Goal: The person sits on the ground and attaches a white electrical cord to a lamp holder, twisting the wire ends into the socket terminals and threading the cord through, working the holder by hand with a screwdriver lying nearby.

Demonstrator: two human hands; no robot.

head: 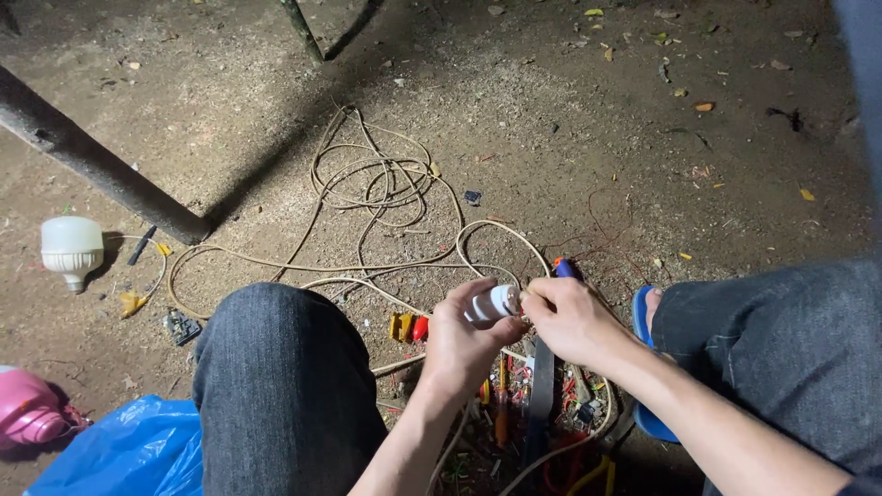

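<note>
My left hand (464, 342) grips a small white cylindrical lamp holder (497, 300) between thumb and fingers. My right hand (570, 319) pinches the end of that white piece from the right; a blue-handled tool (565, 268) pokes out behind its fingers. Both hands hover between my two knees in dark jeans, above a pile of small tools and wire scraps (528, 404) on the dirt. A long beige cable (377, 184) lies coiled on the ground beyond the hands.
A white bulb (71, 250) lies at the left near a dark pipe (92, 161). A blue plastic bag (129, 450) and a pink object (28, 409) sit at the lower left. My foot rests in a blue sandal (648, 367).
</note>
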